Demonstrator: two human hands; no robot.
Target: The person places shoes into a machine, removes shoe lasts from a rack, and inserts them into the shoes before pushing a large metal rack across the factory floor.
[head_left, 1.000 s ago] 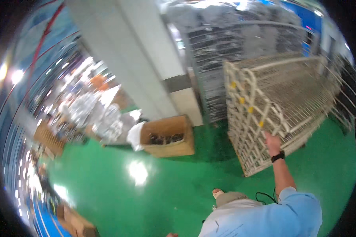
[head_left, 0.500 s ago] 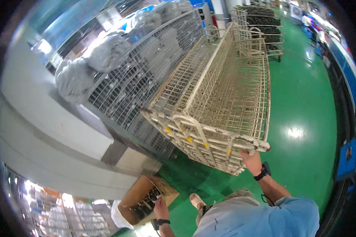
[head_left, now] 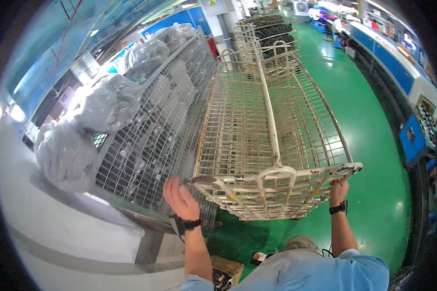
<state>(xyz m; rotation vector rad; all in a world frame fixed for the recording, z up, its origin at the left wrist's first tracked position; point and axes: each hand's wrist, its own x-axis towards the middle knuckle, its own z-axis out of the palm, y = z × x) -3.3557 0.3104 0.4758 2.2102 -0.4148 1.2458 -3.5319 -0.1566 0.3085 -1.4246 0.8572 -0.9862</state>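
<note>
A cream wire-mesh cart [head_left: 274,140] with chipped, rusty paint stands before me, its tubular end frame facing me. My right hand [head_left: 338,193] is wrapped round the frame's near right corner. Beside the near left corner, my left hand [head_left: 181,199] is raised with fingers stretched out; nothing shows in it, and I cannot tell whether it touches the cart. A grey wire cage [head_left: 146,140] packed with dark and grey goods stands just left of that hand.
Grey plastic-wrapped bundles [head_left: 107,104] top the cage. A rack with dark items [head_left: 276,36] stands beyond the cart. Green floor [head_left: 368,150] runs along the right, beside blue-and-white machines [head_left: 383,51]. A cardboard box [head_left: 230,266] sits low by my feet; people work far off.
My left hand has risen from the cardboard box to the cart's left corner, fingers now spread. My right hand keeps its grip. The view has turned, so the cart appears straighter ahead.
</note>
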